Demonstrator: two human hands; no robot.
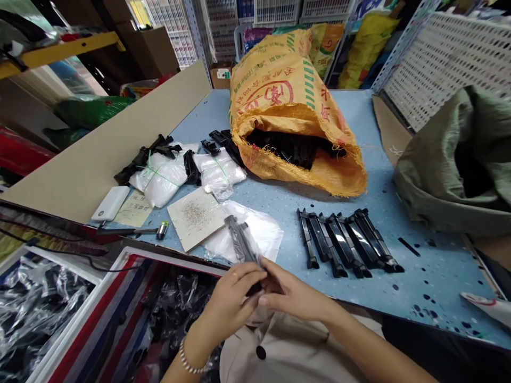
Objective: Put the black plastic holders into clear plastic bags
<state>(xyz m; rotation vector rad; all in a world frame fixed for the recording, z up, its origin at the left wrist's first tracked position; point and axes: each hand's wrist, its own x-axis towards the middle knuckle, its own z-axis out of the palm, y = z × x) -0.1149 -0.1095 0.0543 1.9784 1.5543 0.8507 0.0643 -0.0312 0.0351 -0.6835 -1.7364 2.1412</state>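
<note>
Close to my body, at the table's front edge, both hands are closed around a black plastic part (240, 240) in a clear plastic bag. My left hand (235, 290) wraps its lower end from the left, and my right hand (288, 292) grips it from the right. The fingers hide that lower end. Beneath the part's upper end lies a stack of clear bags (265, 231), beside a square board (195, 215) with small specks on it. To the right, several black plastic parts (347, 242) lie side by side in a row.
An orange woven sack (275, 80) lies open with black parts inside. Tied bundles of plastic bags (162, 178) sit left, near a hammer (131, 231) and a white device (110, 203). A green sack (435, 159) stands right. Below left, a striped-lined crate (93, 319) holds bagged black parts.
</note>
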